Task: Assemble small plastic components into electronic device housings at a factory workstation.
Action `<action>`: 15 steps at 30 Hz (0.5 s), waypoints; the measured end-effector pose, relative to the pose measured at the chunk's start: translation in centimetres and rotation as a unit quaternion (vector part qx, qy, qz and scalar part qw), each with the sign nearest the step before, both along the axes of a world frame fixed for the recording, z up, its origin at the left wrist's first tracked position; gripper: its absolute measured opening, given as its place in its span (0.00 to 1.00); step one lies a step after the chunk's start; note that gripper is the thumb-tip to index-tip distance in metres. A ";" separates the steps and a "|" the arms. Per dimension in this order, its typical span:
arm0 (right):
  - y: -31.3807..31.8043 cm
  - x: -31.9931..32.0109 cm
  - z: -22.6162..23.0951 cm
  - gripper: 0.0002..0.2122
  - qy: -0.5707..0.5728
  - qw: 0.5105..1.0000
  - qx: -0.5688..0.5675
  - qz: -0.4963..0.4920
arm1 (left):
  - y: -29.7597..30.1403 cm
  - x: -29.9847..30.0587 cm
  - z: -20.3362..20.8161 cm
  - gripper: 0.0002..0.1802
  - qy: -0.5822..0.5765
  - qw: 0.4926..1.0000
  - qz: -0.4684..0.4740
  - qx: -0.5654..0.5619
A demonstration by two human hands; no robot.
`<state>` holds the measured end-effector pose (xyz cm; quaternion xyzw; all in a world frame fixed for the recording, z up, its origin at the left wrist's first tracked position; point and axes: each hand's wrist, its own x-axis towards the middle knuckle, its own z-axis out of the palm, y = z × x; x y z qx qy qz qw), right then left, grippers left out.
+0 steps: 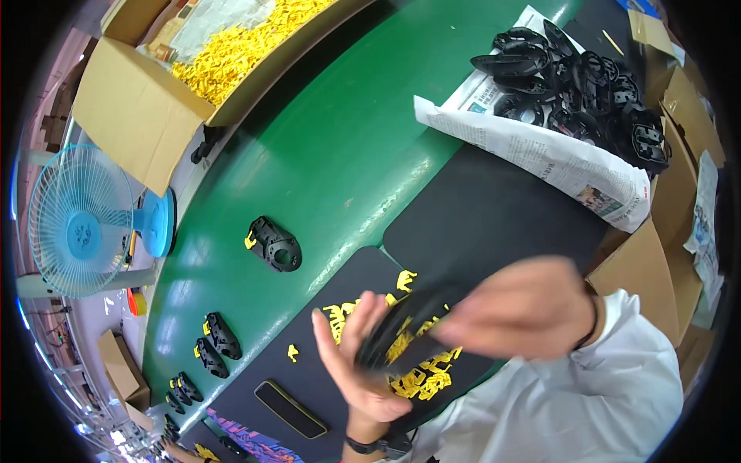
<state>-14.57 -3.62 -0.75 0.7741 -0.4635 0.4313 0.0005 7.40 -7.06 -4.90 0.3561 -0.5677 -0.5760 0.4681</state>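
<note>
In front of me, my left hand [363, 359] holds a black plastic shell [403, 322] that is blurred by motion. Its thumb is below the shell and its fingers rise along the left side. My right hand [517, 309] reaches the shell's right side, its fingers too smeared to show whether they grip anything. Beneath both hands lies a loose pile of small yellow plastic clips [421, 382] on a black mat [486, 204]. One single clip [292, 353] sits apart, left of my left hand. A black housing [275, 244] with a yellow clip on it rests on the green conveyor belt [332, 147].
More clipped housings [222, 336] stand along the belt at left. Newspaper [532, 147] bears heaped black shells [587, 85]. Cardboard boxes [641, 266] flank the right; another box [139, 108] holds many yellow clips. A blue fan [83, 234] and a phone [290, 409] are at left.
</note>
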 end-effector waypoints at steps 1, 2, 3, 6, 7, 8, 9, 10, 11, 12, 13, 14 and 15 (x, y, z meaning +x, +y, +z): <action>-0.2 2.5 -1.6 0.14 0.019 0.999 0.011 0.028 | 0.9 -0.4 -0.5 0.62 0.040 0.999 0.005 0.011; 0.1 4.6 -2.7 0.14 0.003 1.000 -0.003 0.017 | 2.5 -0.3 -0.3 0.60 0.021 0.975 0.148 0.165; 0.3 6.0 -3.4 0.16 -0.008 0.999 0.004 0.046 | 2.9 0.5 -2.1 0.56 0.176 0.972 0.144 0.061; 0.4 6.2 -4.0 0.16 -0.013 0.973 0.126 0.193 | 3.8 4.0 -4.0 0.55 0.135 0.967 0.206 0.067; -0.5 5.5 -4.5 0.16 0.010 0.955 0.165 0.247 | 4.1 5.1 -4.2 0.55 0.140 0.965 0.212 0.069; -1.4 4.5 -5.0 0.16 0.034 0.932 0.202 0.300 | 4.5 6.2 -4.0 0.56 0.220 0.952 0.172 0.129; -2.6 3.8 -6.1 0.15 -0.001 0.926 0.263 0.272 | 4.9 6.9 -3.9 0.57 0.296 0.927 0.134 0.185; -3.8 3.2 -6.7 0.16 0.061 0.956 0.208 0.198 | 5.1 7.2 -3.7 0.59 0.364 0.900 0.117 0.211; -5.0 3.0 -6.5 0.16 0.125 0.960 0.203 0.147 | 5.1 8.1 -4.1 0.60 0.417 0.879 0.046 0.227; -5.5 3.0 -6.9 0.16 0.133 0.961 0.208 0.122 | 5.3 8.3 -4.3 0.61 0.456 0.854 0.022 0.249; -5.8 2.9 -7.7 0.15 0.141 0.962 0.211 0.096 | 5.5 8.4 -4.4 0.61 0.493 0.827 -0.002 0.269; -6.0 2.8 -8.0 0.15 0.145 0.962 0.209 0.103 | 5.7 8.4 -4.7 0.61 0.508 0.813 0.008 0.285; -6.2 2.5 -8.3 0.16 0.164 0.955 0.214 0.121 | 5.8 8.4 -5.1 0.62 0.522 0.798 0.018 0.300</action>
